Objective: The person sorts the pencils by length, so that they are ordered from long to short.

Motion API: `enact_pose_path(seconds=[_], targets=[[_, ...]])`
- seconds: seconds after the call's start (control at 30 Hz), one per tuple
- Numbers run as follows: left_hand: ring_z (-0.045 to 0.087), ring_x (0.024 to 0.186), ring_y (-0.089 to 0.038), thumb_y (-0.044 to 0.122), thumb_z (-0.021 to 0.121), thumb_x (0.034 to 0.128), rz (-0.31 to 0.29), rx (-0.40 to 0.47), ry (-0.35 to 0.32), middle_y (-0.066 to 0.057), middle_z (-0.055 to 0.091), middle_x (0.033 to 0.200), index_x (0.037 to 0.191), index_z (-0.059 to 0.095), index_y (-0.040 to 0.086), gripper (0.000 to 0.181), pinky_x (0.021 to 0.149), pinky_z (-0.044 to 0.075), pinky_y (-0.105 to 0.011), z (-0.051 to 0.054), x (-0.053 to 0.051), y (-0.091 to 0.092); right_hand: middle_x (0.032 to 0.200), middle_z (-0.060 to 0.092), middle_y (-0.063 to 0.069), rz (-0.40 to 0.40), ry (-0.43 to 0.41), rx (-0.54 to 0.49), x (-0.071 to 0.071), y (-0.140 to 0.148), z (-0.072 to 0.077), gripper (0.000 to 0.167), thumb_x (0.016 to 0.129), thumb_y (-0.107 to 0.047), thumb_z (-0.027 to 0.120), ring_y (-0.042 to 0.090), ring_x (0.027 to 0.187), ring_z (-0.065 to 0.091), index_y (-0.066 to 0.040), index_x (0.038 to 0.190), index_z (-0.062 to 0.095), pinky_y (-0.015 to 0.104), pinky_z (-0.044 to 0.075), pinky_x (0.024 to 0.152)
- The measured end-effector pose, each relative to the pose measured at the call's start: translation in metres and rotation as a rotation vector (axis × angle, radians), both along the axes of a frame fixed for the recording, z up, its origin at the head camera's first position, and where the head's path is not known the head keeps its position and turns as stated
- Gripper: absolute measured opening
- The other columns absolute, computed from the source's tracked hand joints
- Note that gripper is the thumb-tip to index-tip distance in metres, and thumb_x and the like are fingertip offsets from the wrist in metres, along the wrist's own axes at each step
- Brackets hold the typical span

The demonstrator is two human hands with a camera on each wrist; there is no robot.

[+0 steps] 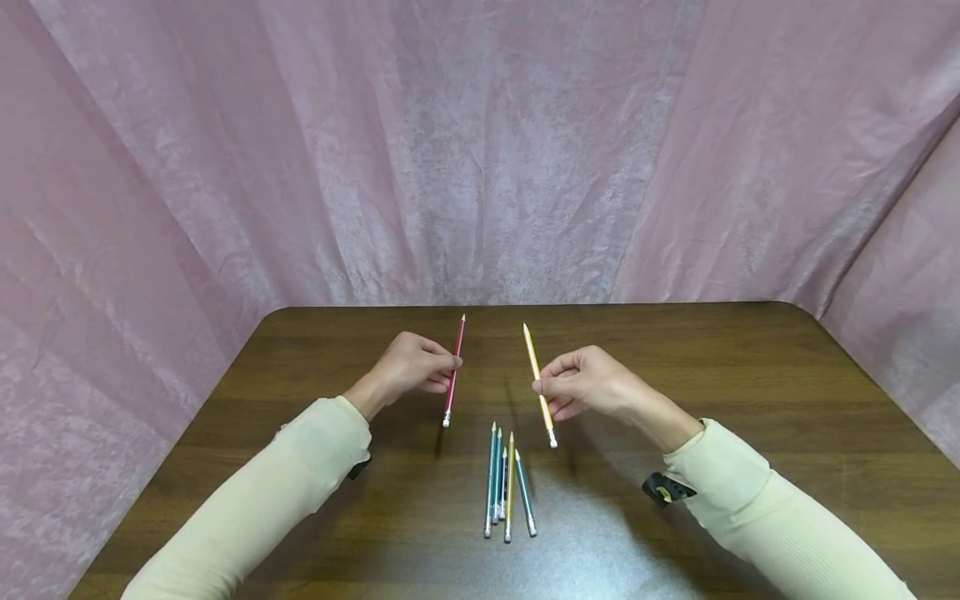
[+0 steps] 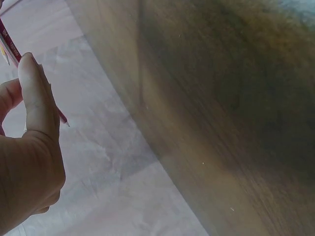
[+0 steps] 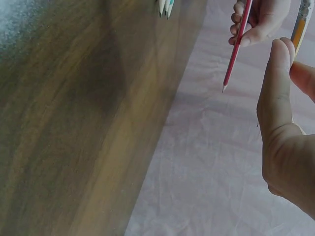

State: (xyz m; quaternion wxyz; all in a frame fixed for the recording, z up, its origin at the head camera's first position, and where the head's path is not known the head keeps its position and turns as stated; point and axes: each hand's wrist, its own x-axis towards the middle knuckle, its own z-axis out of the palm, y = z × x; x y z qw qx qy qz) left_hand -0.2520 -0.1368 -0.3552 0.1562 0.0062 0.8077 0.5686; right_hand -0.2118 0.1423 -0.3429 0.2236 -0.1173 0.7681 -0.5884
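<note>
Red pencil (image 1: 459, 340), lettering (image 2: 13, 49) visible only in left-wrist view

Wood-grain table (image 1: 420, 508), five pencils (image 1: 510, 489) lying together

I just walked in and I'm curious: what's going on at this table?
A person's left hand pinches a slim red wooden pencil, and the right hand pinches a slim yellow wooden pencil. Both pencils are held up over the brown wood-grain table, sharpened tips pointing away from the person. Closer to the person, a loose bunch of slim, mostly green pencils lies on the tabletop, with another yellow one among them.
</note>
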Motion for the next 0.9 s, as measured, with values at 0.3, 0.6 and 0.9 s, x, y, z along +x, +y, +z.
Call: enact_pose_path(seconds=[0.3,0.6,0.9], targets=[[0.065,0.058,-0.009,0.005,0.071,0.0914,0.029,0.015,-0.016,-0.007,0.068,0.070,0.111,0.066,-0.016,0.029,0.059,0.060,-0.022,0.000,-0.014,-0.002,0.075,0.068,0.005,0.001,-0.007,-0.001,-0.004,-0.001,-0.002,0.025,0.093,-0.005,0.067,0.015,0.066,0.066,0.016,0.105,0.061,0.037,0.063,0.070],[0.064,0.055,-0.008,0.005,0.071,0.0917,0.061,0.007,-0.006,-0.006,0.067,0.067,0.111,0.067,-0.016,0.029,0.058,0.060,-0.021,-0.005,-0.032,-0.006,0.075,0.070,0.006,-0.017,-0.010,-0.004,-0.005,-0.003,0.000,0.020,0.092,-0.004,0.068,0.014,0.065,0.066,0.012,0.102,0.063,0.038,0.064,0.071],[0.063,0.054,-0.008,0.004,0.073,0.0904,0.118,-0.004,-0.032,-0.007,0.067,0.066,0.106,0.069,-0.014,0.024,0.056,0.059,-0.021,-0.011,-0.046,-0.008,0.075,0.069,0.006,-0.021,0.000,0.004,-0.007,-0.005,0.003,0.019,0.092,-0.005,0.070,0.014,0.064,0.067,0.010,0.100,0.062,0.035,0.063,0.067]])
